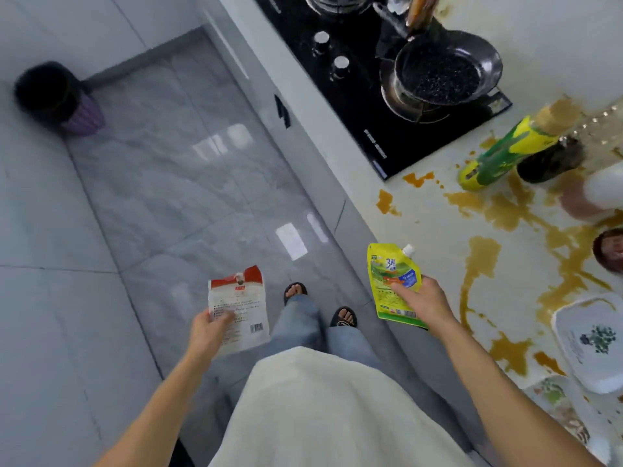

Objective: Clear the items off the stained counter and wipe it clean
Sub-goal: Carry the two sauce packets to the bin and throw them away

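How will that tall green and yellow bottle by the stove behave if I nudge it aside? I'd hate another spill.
The green and yellow bottle is tall and narrow, so it probably tips easily. It stands by brown spill, so its base may be slick. Better to lift it than push it.

The left hand [210, 326] grips a red-and-white packet [240, 310] over the grey floor [151, 180]. The right hand [426, 299] grips a yellow spout pouch [392, 276] beside the desk [438, 257] edge. Brown stains [505, 210] spread across the desk, around a green bottle [499, 156] and white tray [593, 338]. A pan [445, 67] sits on the stove [364, 106].
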Demonstrator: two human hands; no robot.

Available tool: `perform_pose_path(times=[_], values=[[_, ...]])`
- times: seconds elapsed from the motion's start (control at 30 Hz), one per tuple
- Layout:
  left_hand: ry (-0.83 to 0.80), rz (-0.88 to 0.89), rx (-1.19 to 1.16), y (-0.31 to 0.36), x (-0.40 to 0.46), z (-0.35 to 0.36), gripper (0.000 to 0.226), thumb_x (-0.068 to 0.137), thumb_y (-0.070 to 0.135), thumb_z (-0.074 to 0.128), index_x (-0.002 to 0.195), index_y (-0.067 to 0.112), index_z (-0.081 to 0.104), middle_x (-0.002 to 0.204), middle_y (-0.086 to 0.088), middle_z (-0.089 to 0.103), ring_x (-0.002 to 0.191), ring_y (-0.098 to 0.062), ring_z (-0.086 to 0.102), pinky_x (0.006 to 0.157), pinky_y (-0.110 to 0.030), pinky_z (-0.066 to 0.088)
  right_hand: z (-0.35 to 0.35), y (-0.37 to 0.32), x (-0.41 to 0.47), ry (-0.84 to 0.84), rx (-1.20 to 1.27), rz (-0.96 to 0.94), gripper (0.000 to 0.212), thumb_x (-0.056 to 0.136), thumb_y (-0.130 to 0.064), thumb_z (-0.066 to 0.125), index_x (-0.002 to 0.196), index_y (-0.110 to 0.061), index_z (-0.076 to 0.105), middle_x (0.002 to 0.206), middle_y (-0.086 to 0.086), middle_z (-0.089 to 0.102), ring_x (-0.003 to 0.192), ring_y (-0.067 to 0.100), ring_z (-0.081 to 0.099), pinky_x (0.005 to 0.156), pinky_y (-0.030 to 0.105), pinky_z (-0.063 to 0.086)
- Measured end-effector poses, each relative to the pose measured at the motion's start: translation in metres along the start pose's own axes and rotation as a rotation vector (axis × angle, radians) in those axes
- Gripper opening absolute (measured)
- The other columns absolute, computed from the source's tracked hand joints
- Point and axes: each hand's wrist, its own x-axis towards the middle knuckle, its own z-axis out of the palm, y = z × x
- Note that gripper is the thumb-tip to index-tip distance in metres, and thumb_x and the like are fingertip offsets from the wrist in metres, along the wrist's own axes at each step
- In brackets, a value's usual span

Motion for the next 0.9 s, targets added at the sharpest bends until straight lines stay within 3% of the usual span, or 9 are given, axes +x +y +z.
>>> perform_pose_path(times=[0.2,0.3,0.4,0.53,0.7,0.83,0.9], values=[[0.189,-0.189,-0.204,-0.086,-0.001,-0.070,0.008,0.097,0.011,0.069,0.095,0.018,0.070,0.093,-0.003,0.075,0.081,-0.022,0.074,0.064,-0.035,0.058,0.069,-0.100,0.029,-0.119,-0.135,-0.157,0.010,0.088,-0.027,0.080,0.097,-0.023,0.077,0.097,0.005,0.079,0.096,0.025,0.072,0.088,0.038,0.055],[0.227,-0.247,-0.244,-0.106,0.006,-0.096,0.014,0.096,0.011,0.069,0.088,0.022,0.069,0.091,-0.001,0.076,0.075,-0.018,0.075,0.058,-0.031,0.058,0.108,-0.144,0.041,-0.156,-0.207,-0.210,0.016,0.088,-0.026,0.081,0.101,-0.018,0.079,0.098,0.009,0.079,0.096,0.028,0.073,0.091,0.043,0.058],[0.248,-0.288,-0.295,-0.112,0.023,-0.118,0.003,0.098,0.012,0.068,0.097,0.015,0.069,0.096,-0.007,0.075,0.076,-0.018,0.073,0.057,-0.029,0.056,0.143,-0.177,0.049,-0.189,-0.241,-0.231,0.019,0.088,-0.023,0.080,0.103,-0.013,0.079,0.098,0.011,0.079,0.098,0.030,0.074,0.094,0.047,0.058],[0.273,-0.259,-0.346,-0.090,0.054,-0.147,0.018,0.097,0.008,0.066,0.115,0.007,0.071,0.102,-0.007,0.072,0.080,-0.017,0.071,0.063,-0.028,0.056,0.173,-0.210,0.057,-0.197,-0.290,-0.245,0.019,0.088,-0.032,0.081,0.098,-0.016,0.078,0.092,0.008,0.079,0.093,0.028,0.074,0.089,0.045,0.058],[0.277,-0.182,-0.423,-0.038,0.099,-0.181,0.019,0.098,0.010,0.064,0.115,0.013,0.071,0.096,0.004,0.074,0.083,-0.011,0.072,0.062,-0.024,0.055,0.190,-0.237,0.075,-0.203,-0.342,-0.181,0.017,0.088,-0.037,0.081,0.091,-0.021,0.077,0.087,0.004,0.079,0.086,0.025,0.074,0.083,0.044,0.060],[0.297,-0.158,-0.430,0.007,0.146,-0.202,0.025,0.098,0.014,0.065,0.121,0.010,0.072,0.107,-0.004,0.076,0.092,-0.021,0.074,0.076,-0.034,0.060,0.196,-0.261,0.099,-0.180,-0.404,-0.161,0.015,0.088,-0.034,0.081,0.087,-0.020,0.077,0.068,-0.013,0.075,0.071,0.010,0.071,0.055,0.024,0.050],[0.299,-0.150,-0.441,0.028,0.171,-0.212,0.027,0.098,0.015,0.066,0.123,0.010,0.072,0.111,-0.006,0.077,0.094,-0.024,0.075,0.082,-0.039,0.061,0.202,-0.279,0.114,-0.172,-0.436,-0.152,0.013,0.088,-0.032,0.081,0.084,-0.022,0.076,0.066,-0.016,0.072,0.070,0.011,0.070,0.053,0.023,0.047]])
